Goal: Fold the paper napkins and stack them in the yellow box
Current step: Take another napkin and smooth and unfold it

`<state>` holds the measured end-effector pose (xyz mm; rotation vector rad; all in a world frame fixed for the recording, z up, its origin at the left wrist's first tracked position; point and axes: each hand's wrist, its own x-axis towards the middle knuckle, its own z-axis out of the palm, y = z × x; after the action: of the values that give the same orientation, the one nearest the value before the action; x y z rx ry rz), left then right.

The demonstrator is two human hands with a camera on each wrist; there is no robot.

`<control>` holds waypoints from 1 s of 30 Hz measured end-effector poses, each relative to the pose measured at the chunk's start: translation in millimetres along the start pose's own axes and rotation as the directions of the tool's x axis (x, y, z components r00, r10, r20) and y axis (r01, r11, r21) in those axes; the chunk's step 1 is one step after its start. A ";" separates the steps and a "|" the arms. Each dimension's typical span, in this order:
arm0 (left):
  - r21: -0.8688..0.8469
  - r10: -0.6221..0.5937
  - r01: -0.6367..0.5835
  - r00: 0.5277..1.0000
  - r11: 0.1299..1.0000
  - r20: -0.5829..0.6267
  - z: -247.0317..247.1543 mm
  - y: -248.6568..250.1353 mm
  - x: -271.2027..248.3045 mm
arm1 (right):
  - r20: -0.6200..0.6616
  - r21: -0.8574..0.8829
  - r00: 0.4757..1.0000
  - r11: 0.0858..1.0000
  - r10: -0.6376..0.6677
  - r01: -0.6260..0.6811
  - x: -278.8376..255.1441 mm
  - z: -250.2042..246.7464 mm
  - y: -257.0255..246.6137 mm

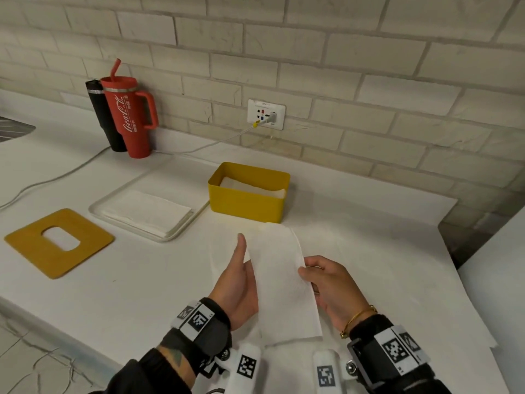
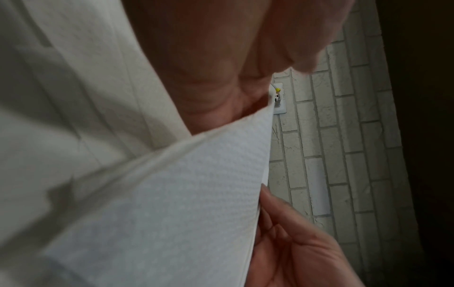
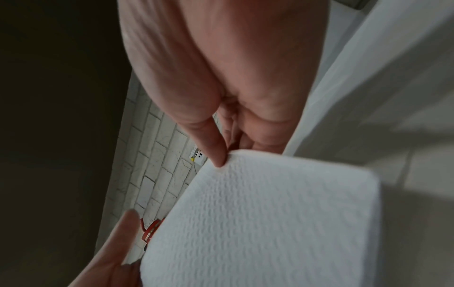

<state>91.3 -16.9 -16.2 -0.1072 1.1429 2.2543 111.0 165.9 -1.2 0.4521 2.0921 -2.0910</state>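
1. White paper is what I have between my hands: one napkin (image 1: pixel 284 282) held up off the counter (image 1: pixel 142 285), already doubled into a long narrow strip as far as I can judge, and well short of the yellow box (image 1: pixel 248 201).
2. My left hand (image 1: pixel 240 282) takes its left edge, thumb stretched up along the paper and the fingers hidden behind it. From the left wrist view the paper runs into the crook of the thumb.
3. My right hand (image 1: pixel 331 288) pinches the right edge, thumb on top and fingers curled under. The right wrist view shows the thumb tip pressing the napkin's rim.
4. Done so far: the box stands open near the wall with white folded napkins (image 1: pixel 250 186) lying inside. How many, I cannot tell.
5. Its lid (image 1: pixel 58 241), the yellow-brown one with the oval slot, lies flat on the counter to the left.
6. Left to do: this napkin looks too long for the box, so I judge it needs another fold before it goes in.
7. A stack of unfolded napkins (image 1: pixel 147 213) waits in the white tray (image 1: pixel 181 228) beside the box, so I reckon much of the job remains.
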 end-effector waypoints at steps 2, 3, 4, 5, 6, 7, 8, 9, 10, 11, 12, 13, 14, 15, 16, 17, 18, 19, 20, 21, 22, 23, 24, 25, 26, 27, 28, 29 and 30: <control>0.049 0.022 -0.022 1.000 0.999 0.000 0.2 0.1 -0.4 | -0.003 -0.007 1.000 1.000 0.003 -0.003 0.0 -1.4 1.5; 0.076 0.026 -0.025 1.000 0.997 -0.012 0.0 -0.2 0.0 | -0.003 -0.005 1.000 1.000 0.004 -0.005 -0.5 -1.3 1.9; 0.094 0.029 -0.027 0.999 0.995 -0.021 -0.2 -0.6 0.2 | 0.000 -0.001 1.000 1.000 0.006 -0.006 -0.9 -0.9 2.1; 0.102 0.032 -0.029 0.999 0.994 -0.024 -0.8 -0.8 0.5 | 0.001 0.002 1.000 1.000 0.006 -0.006 -1.0 -0.4 2.5; 0.105 0.035 -0.032 0.999 0.994 -0.022 -0.9 -0.6 0.4 | 0.000 0.005 1.000 1.000 0.005 -0.005 -1.0 0.2 1.8; 0.106 0.038 -0.035 0.999 0.994 -0.018 -0.8 -0.2 0.2 | -0.004 0.008 1.000 1.000 0.002 -0.002 -1.0 0.8 0.7; 0.107 0.038 -0.036 0.999 0.994 -0.016 -0.4 0.3 -0.2 | -0.009 0.012 1.000 1.000 -0.002 0.002 -0.2 1.1 -0.5; 0.113 0.038 -0.037 0.999 0.993 -0.013 -0.5 0.7 0.0 | -0.013 0.009 1.000 1.000 -0.008 0.009 0.9 1.4 -1.6; 0.121 0.040 -0.038 0.999 0.992 -0.014 -0.7 1.3 0.0 | -0.014 -0.006 1.000 1.000 -0.022 0.022 1.9 1.7 -3.0; 0.126 0.043 -0.041 0.999 0.991 -0.013 -0.9 1.7 -0.2 | -0.013 -0.024 0.999 0.999 -0.041 0.040 2.7 2.0 -4.5; 0.129 0.046 -0.043 0.999 0.991 -0.017 -0.6 2.2 -0.6 | -0.011 -0.039 0.998 0.998 -0.059 0.059 3.5 2.3 -5.7; 0.134 0.048 -0.045 0.999 0.990 -0.021 -0.7 2.6 -0.7 | -0.010 -0.045 0.997 0.996 -0.075 0.074 4.4 2.6 -6.6; 0.140 0.054 -0.049 0.998 0.989 -0.026 -1.4 3.0 -0.7 | -0.012 -0.049 0.996 0.995 -0.085 0.084 5.1 3.0 -6.9; 0.144 0.059 -0.054 0.998 0.988 -0.030 -2.3 3.6 -0.4 | -0.014 -0.056 0.996 0.994 -0.090 0.089 5.2 3.8 -6.9; 0.147 0.064 -0.059 0.997 0.987 -0.031 -2.8 4.3 -0.6 | -0.023 -0.073 0.995 0.993 -0.096 0.094 5.9 4.6 -5.6; 0.153 0.068 -0.063 0.997 0.986 -0.031 -3.5 4.9 -0.9 | -0.044 -0.102 0.993 0.990 -0.107 0.102 7.5 5.1 -2.7; 0.161 0.073 -0.067 0.997 0.985 -0.028 -4.2 5.6 -1.5 | -0.064 -0.134 0.991 0.985 -0.120 0.111 8.8 5.6 0.1; 0.168 0.077 -0.073 0.997 0.983 -0.021 -4.4 6.3 -2.1 | -0.079 -0.154 0.989 0.982 -0.126 0.113 9.7 6.1 2.6; 0.173 0.080 -0.077 0.997 0.982 -0.012 -4.4 6.8 -3.2 | -0.078 -0.151 0.990 0.983 -0.119 0.106 9.9 6.3 4.4; 0.177 0.081 -0.080 0.997 0.981 -0.001 -4.3 7.0 -4.3 | -0.057 -0.121 0.994 0.989 -0.098 0.091 9.3 6.7 5.3; 0.182 0.082 -0.082 0.997 0.980 0.008 -4.4 7.2 -5.4 | -0.014 -0.080 0.997 0.994 -0.070 0.069 8.0 7.6 4.7; 0.190 0.081 -0.082 0.997 0.978 0.016 -5.1 7.2 -6.1 | 0.032 -0.043 0.998 0.998 -0.048 0.050 6.0 8.2 2.8; 0.199 0.076 -0.079 0.997 0.977 0.024 -5.0 7.1 -5.9 | 0.064 -0.015 0.997 0.999 -0.041 0.042 3.9 7.8 -0.6; 0.208 0.074 -0.077 0.997 0.975 0.026 -6.3 7.0 -6.6 | 0.084 0.009 0.995 0.999 -0.047 0.046 2.5 9.0 -4.5; 0.218 0.070 -0.075 0.997 0.973 0.029 -6.8 6.8 -6.7 | 0.085 0.031 0.995 0.998 -0.061 0.059 1.8 9.8 -8.1; 0.226 0.064 -0.070 0.997 0.972 0.035 -6.8 6.3 -6.1 | 0.071 0.052 0.994 0.996 -0.080 0.076 2.4 9.4 -11.3; 0.232 0.060 -0.068 0.997 0.970 0.040 -6.4 5.6 -5.8 | 0.052 0.075 0.994 0.993 -0.100 0.096 3.4 8.9 -14.8; 0.237 0.061 -0.070 0.997 0.969 0.046 -5.2 4.7 -5.6 | 0.027 0.098 0.992 0.988 -0.121 0.117 4.7 8.2 -18.1; 0.246 0.067 -0.076 0.997 0.966 0.048 -4.3 3.7 -5.3 | 0.003 0.120 0.990 0.983 -0.143 0.142 5.6 7.1 -21.5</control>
<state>92.8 -24.3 -14.4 0.0798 1.4170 2.1438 98.2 159.8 17.4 0.3115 2.0566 -2.3017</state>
